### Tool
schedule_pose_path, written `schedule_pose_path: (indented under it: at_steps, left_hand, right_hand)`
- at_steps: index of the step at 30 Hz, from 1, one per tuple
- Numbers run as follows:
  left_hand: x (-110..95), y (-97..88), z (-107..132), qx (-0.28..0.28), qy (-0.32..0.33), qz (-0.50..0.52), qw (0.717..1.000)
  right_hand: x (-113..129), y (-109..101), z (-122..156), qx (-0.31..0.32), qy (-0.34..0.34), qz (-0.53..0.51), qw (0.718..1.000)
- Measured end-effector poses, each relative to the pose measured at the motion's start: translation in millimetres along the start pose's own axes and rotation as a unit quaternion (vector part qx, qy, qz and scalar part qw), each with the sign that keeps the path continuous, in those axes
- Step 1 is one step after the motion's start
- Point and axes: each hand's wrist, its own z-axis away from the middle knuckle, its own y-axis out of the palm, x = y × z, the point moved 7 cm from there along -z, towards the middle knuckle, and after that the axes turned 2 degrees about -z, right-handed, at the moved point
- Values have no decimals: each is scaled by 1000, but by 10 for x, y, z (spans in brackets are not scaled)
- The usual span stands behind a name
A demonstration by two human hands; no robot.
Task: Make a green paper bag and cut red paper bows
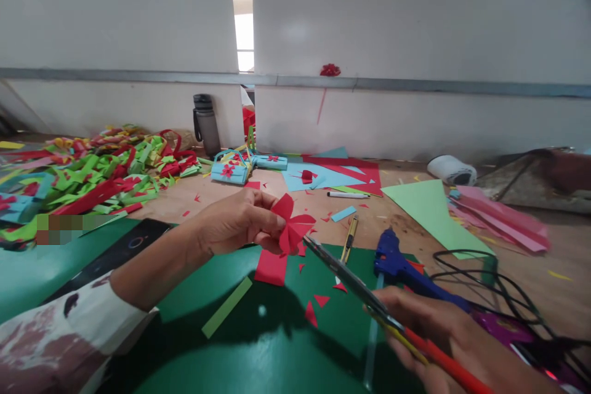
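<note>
My left hand pinches a red paper flower with several petals, above the edge of a green mat. In my right hand is a pair of scissors with red and yellow on its handles. The blades point up and left, with their tip close to the flower's lower right petals; whether they touch I cannot tell. Beneath lie a red paper square, a light green strip and small red scraps.
A blue glue gun with a glue stick and black cable lies at right, near a yellow cutter. Paper strips pile up at left, beside a dark bottle. Small blue paper bags and coloured sheets lie behind.
</note>
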Motion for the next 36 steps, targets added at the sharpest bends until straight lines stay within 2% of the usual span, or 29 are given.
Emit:
schedule_pose_path:
  at_steps: [4,13,19,23,27,36]
  left_hand:
    - [47,53,-3,27,-13,-28,999]
    - [92,53,-6,13,-27,-38,999]
    - [123,72,-21,9,-36,-40,998]
    - [121,71,-28,3,-38,-47,998]
    - [123,59,-30,-6,-42,-54,998]
    - [155,41,-37,2,-37,-82,996]
  right_hand:
    - [79,30,28,30,23,14,999]
    - [47,41,21,40,34,73,996]
    - [32,67,41,87,39,-7,995]
    - [47,50,25,69,49,-11,996]
    - [11,77,24,79,78,-22,994]
    - [-36,88,30,89,74,-50,992]
